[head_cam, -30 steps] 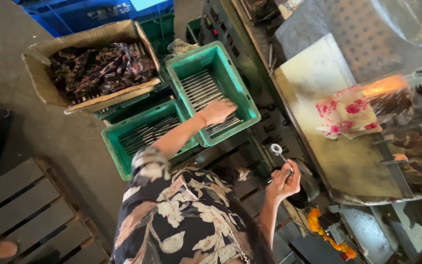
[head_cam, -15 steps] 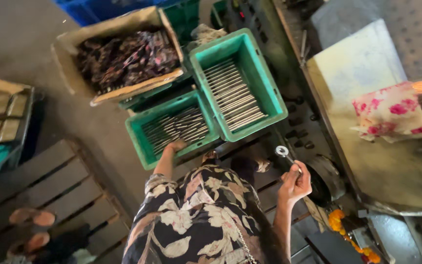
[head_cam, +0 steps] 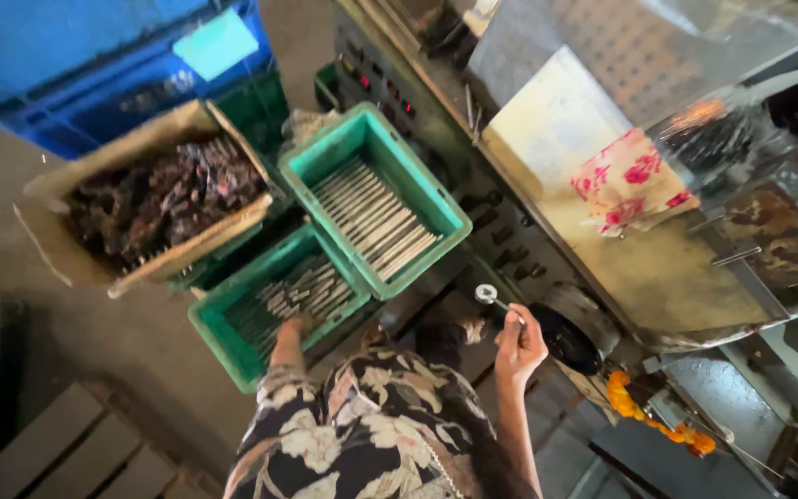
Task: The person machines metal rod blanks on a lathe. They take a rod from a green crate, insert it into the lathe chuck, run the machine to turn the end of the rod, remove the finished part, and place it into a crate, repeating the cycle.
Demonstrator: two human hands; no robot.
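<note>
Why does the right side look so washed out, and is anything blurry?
Head view: strong light glares off the pale metal machine top; the green crate of metal rods stays sharp; the dark scrap in the cardboard box is murky; the edges bend with wide-lens distortion.

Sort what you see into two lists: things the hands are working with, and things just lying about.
In use: left hand in the lower green crate of metal rods; right hand holding a ring-ended rod.

Lying about: upper green crate, cardboard box, floral cloth, blue crates.
</note>
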